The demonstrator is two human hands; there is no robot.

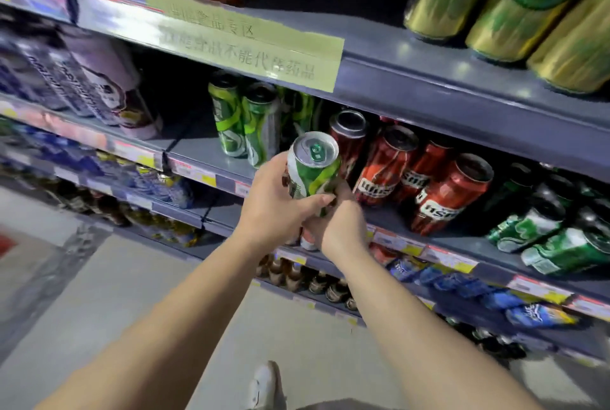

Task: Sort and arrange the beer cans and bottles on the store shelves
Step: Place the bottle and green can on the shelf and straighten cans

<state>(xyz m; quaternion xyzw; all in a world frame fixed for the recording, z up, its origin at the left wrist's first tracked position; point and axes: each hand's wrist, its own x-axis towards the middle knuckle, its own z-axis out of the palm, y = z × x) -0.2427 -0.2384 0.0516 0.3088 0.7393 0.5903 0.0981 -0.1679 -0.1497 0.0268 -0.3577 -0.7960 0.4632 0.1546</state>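
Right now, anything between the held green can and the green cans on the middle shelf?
Nothing visible. Both hands, left hand and right hand, hold the green can just in front of the shelf edge. The green cans stand behind it to the left, with bare shelf in front of them.

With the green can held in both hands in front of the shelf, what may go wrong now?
1. The green can is held by the left hand and the right hand in the air before the shelf edge; a slip would probably drop it to the floor.
2. The red cans stand close on the right; pushing the can in there could knock them.
3. The matching green cans stand further left, so it may end among the wrong ones.
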